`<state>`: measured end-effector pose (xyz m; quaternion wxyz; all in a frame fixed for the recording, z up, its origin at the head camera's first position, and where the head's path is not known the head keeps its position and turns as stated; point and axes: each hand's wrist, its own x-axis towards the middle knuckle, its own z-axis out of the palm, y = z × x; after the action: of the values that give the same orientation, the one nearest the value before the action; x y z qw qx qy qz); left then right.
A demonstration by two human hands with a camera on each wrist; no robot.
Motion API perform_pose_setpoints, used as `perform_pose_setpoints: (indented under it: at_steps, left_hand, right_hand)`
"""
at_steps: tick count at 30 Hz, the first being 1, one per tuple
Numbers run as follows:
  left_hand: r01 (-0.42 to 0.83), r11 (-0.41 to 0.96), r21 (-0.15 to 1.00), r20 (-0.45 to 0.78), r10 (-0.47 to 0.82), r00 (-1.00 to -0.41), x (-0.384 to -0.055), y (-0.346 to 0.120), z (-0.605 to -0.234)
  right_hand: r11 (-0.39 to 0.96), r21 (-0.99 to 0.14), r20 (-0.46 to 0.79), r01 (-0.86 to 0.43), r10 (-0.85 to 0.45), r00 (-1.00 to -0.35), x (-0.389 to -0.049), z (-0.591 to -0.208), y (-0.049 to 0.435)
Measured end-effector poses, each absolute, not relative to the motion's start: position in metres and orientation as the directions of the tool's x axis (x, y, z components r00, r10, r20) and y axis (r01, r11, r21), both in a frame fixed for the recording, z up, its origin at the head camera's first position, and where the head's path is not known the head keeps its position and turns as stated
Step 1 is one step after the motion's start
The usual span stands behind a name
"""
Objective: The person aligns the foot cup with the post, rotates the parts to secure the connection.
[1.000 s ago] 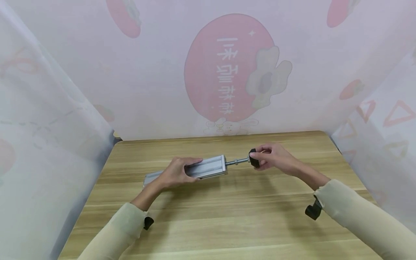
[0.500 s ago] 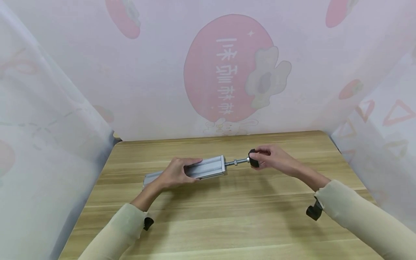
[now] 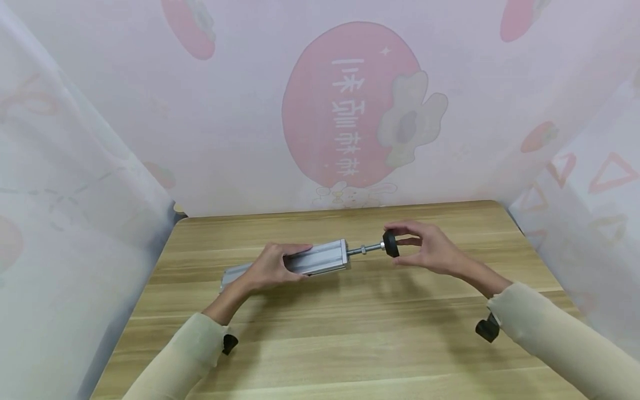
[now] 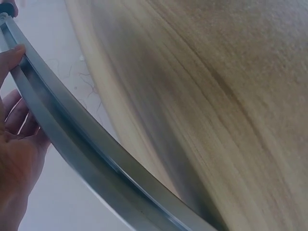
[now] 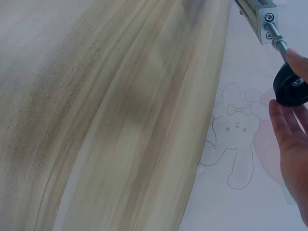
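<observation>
My left hand (image 3: 272, 266) grips a silver aluminium profile (image 3: 320, 258) around its middle, thumb on the near side and fingers over the far side. Its long groove (image 4: 82, 125) shows in the left wrist view. From the profile's right end plate (image 5: 267, 21) sticks a threaded rod (image 3: 371, 248) with a hex nut (image 3: 363, 250) on it. A round black levelling foot (image 3: 390, 244) sits at the rod's end. My right hand (image 3: 432, 247) holds this foot by its rim, index finger at the top and thumb at the bottom in the head view.
Beneath the hands lies a wood-grain table (image 3: 350, 344), with the shadows of the arms and profile on it. A pale printed curtain (image 3: 240, 111) stands behind the table's far edge and along both sides. Black wrist mounts (image 3: 487, 328) hang from the sleeves.
My right hand's fingers have spread and shifted around the black foot, the thumb dropping from its face to its lower edge. The left hand and profile stay almost in place.
</observation>
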<state>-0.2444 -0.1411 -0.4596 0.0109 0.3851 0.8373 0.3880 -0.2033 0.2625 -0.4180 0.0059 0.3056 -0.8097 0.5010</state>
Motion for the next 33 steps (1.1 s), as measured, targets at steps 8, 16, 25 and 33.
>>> perform_pose_setpoints:
  at_steps: [8, 16, 25, 33]
  left_hand:
    - [0.622, 0.407, 0.669, 0.29, 0.628, -0.723, -0.244, -0.143, -0.462]
    - [0.605, 0.388, 0.695, 0.294, 0.615, -0.732, -0.245, -0.147, -0.468]
    - [0.606, 0.395, 0.69, 0.312, 0.593, -0.742, -0.246, -0.147, -0.47]
    - [0.59, 0.397, 0.703, 0.307, 0.579, -0.755, -0.245, -0.148, -0.471]
  right_hand:
    - [0.324, -0.81, 0.31, -0.489, -0.471, -0.826, -0.204, -0.414, 0.26]
    - [0.349, -0.814, 0.279, -0.464, -0.464, -0.84, -0.204, -0.411, 0.259]
    - [0.36, -0.803, 0.295, -0.476, -0.453, -0.841, -0.204, -0.412, 0.258]
    - [0.378, -0.868, 0.166, -0.323, -0.392, -0.905, -0.203, -0.41, 0.257]
